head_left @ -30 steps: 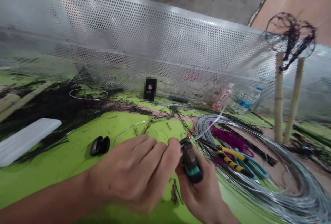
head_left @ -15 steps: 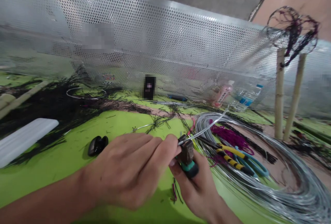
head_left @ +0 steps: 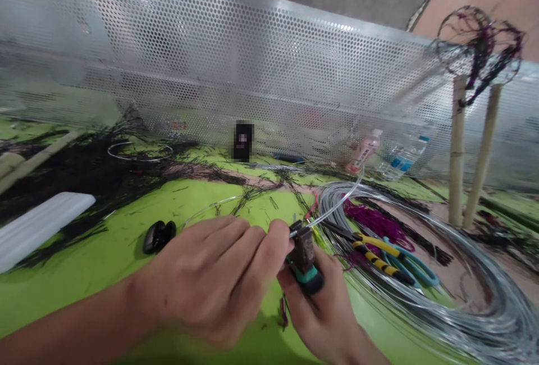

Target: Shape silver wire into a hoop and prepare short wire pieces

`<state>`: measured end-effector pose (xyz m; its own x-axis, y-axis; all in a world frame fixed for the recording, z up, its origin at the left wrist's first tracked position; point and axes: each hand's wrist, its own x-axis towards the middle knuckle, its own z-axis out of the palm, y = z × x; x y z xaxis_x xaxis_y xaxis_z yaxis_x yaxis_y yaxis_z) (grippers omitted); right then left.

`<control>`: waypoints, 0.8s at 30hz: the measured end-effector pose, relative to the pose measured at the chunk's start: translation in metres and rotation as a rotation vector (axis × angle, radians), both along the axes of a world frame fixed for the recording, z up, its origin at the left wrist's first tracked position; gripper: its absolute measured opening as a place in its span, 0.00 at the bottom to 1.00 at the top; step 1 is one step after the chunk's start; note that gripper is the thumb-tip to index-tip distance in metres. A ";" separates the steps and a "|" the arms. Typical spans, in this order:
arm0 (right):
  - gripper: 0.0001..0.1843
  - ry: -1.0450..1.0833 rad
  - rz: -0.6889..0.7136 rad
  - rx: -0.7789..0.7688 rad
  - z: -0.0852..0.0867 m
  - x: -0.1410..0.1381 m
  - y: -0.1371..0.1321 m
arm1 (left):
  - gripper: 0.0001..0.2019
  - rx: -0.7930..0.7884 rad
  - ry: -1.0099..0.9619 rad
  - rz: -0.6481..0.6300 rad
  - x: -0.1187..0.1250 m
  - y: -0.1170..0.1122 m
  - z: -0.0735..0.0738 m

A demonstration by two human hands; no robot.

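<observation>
At 7 o'clock, left hand (head_left: 214, 281): fingers curled, pinching silver wire (head_left: 332, 211); fingertips hidden.
Right hand (head_left: 326, 306), 5 o'clock: closed around teal-handled pliers (head_left: 304, 252).
Silver wire: at pliers' head, extending toward 2 o'clock.
Wire coil (head_left: 497, 325), 4 o'clock: overlapped by yellow-black pliers (head_left: 381, 256).

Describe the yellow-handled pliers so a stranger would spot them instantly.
On the right lies a big coil of silvery wire. Across its left part, beside the purple cord, rest the yellow-handled pliers, one handle banded black, unlike the plain blue handles next to them.
</observation>
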<state>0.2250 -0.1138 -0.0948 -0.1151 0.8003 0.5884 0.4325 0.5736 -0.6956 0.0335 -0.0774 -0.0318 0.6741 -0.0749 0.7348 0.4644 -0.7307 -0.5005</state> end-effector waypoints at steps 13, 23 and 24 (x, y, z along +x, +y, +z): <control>0.08 -0.005 -0.024 -0.136 -0.003 0.003 0.006 | 0.08 -0.074 -0.071 0.059 0.001 0.001 0.000; 0.11 -0.050 0.001 -0.152 0.015 0.012 0.014 | 0.07 -0.536 -0.123 0.116 -0.003 -0.009 0.024; 0.11 -0.044 -0.005 -0.164 0.016 0.013 0.014 | 0.07 -0.546 -0.128 0.102 -0.005 -0.009 0.025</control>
